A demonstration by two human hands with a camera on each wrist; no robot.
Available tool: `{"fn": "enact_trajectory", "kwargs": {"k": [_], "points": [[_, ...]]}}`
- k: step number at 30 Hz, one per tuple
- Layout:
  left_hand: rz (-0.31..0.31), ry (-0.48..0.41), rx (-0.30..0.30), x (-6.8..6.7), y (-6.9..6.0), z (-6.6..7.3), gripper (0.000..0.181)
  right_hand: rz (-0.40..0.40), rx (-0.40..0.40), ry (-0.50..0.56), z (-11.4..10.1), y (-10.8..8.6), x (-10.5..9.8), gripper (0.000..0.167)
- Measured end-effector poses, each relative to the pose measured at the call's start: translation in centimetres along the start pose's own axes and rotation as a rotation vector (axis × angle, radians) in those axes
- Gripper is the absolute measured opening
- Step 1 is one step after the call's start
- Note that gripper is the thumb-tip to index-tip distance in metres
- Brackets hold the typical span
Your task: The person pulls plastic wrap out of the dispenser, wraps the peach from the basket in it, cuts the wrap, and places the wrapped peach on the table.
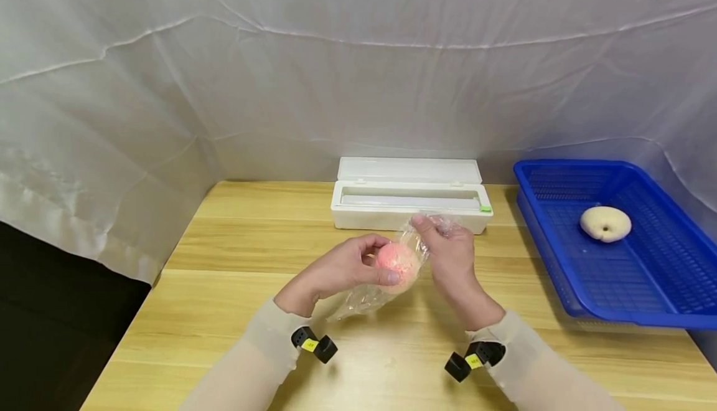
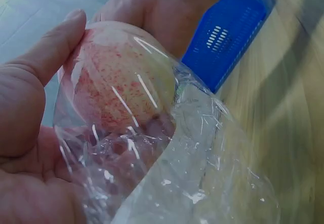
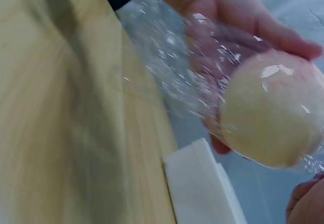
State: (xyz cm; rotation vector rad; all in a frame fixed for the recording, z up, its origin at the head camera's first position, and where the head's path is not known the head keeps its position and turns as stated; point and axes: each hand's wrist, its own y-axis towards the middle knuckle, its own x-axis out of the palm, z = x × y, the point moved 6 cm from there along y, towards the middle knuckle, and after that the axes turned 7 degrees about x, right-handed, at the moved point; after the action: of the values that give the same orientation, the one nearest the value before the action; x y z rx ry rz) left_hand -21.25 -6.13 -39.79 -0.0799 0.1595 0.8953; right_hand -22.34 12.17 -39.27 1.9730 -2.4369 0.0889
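A pink and cream peach (image 1: pixel 396 266), with clear plastic film (image 1: pixel 364 299) around part of it, is held above the table. My left hand (image 1: pixel 347 268) grips the peach, its thumb across the near side and its fingers behind. On the other side, my right hand (image 1: pixel 450 252) pinches a gathered part of the film between thumb and fingers. Seen from the left wrist, the film (image 2: pixel 197 183) hangs loose and crinkled below the peach (image 2: pixel 119 77). In the right wrist view the peach (image 3: pixel 273 112) shows its paler side, and only a bit of my right hand (image 3: pixel 309 203) is visible.
Behind the hands stands a long white box (image 1: pixel 364 218) with its lid (image 1: pixel 409 169) raised. A blue plastic basket (image 1: pixel 554 274) on the right holds a pale, dimpled fruit (image 1: pixel 605 223). Grey cloth (image 1: pixel 358 99) hangs behind the wooden table (image 1: pixel 224 311).
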Motion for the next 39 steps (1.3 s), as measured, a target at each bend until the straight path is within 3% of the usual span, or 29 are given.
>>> {"fn": "enact_trajectory", "kwargs": {"k": [2, 7, 13, 19, 28, 33, 39], "points": [[0.001, -0.023, -0.005, 0.1, 0.0, 0.0, 0.056, 0.033, -0.027, -0.027, -0.5, 0.2, -0.4, 0.014], [0.004, -0.028, -0.005, 0.3, -0.1, 0.0, 0.058, 0.030, -0.046, -0.017, -1.3, 0.6, -1.2, 0.014], [0.011, -0.028, -0.029, 0.1, -0.3, -0.6, 0.066, 0.005, -0.209, -0.035, -2.9, 1.2, -2.3, 0.020], [0.012, -0.043, -0.002, 0.2, -0.3, -1.2, 0.068, -0.046, -0.232, -0.012, -3.5, 1.3, -2.8, 0.011], [0.039, 0.050, 0.082, 0.4, -0.8, -0.7, 0.073, 0.054, -0.423, -0.122, -4.6, 0.5, -3.2, 0.011], [0.022, 0.069, 0.148, 0.7, -1.1, 0.0, 0.077, 0.071, -0.417, -0.181, -4.3, 0.5, -2.8, 0.011], [-0.021, 0.084, 0.213, 1.2, -1.3, 0.7, 0.080, 0.038, -0.311, -0.178, -3.0, 0.7, -2.2, 0.016]]}}
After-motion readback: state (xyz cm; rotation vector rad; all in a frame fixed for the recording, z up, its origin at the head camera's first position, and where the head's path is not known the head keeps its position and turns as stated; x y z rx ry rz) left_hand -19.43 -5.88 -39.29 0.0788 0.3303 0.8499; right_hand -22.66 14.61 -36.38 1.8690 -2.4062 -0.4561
